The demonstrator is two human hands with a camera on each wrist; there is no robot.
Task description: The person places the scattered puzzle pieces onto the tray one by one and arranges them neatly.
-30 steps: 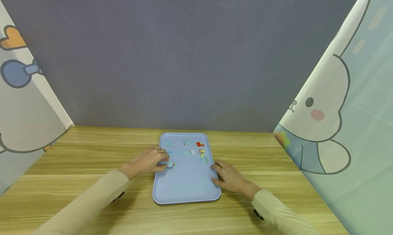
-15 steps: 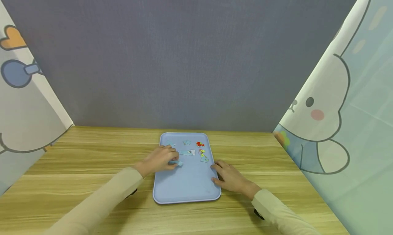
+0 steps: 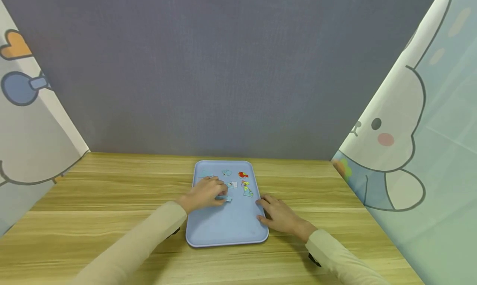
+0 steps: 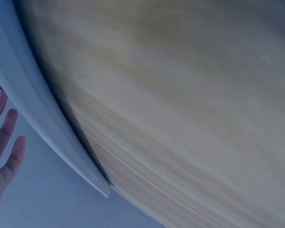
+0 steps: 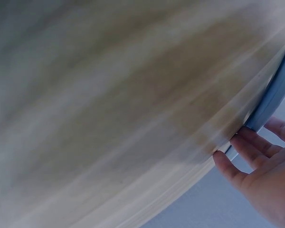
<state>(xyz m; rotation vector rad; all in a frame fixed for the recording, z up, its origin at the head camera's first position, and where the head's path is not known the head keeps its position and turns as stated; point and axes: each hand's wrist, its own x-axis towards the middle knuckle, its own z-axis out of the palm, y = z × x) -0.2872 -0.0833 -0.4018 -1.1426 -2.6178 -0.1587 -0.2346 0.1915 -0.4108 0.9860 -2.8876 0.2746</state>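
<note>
A pale blue plastic tray lies on the table with several flat picture puzzle pieces in its far half. My left hand is over the tray's middle and pinches a light blue puzzle piece between thumb and fingers; most of that piece is hidden. Right beyond it lies a pale piece, partly covered by the hand. My right hand rests on the tray's right rim with its fingers loosely bent. In the right wrist view, its fingertips touch the tray edge.
A red piece, a yellow-and-blue piece and a small blue piece lie farther back in the tray. Under it is a wood-grain table, bounded by a grey back panel and printed side cloths.
My left hand has moved right across the tray, carrying the light blue puzzle piece from the left side to the middle. My right hand has stayed at the rim.
</note>
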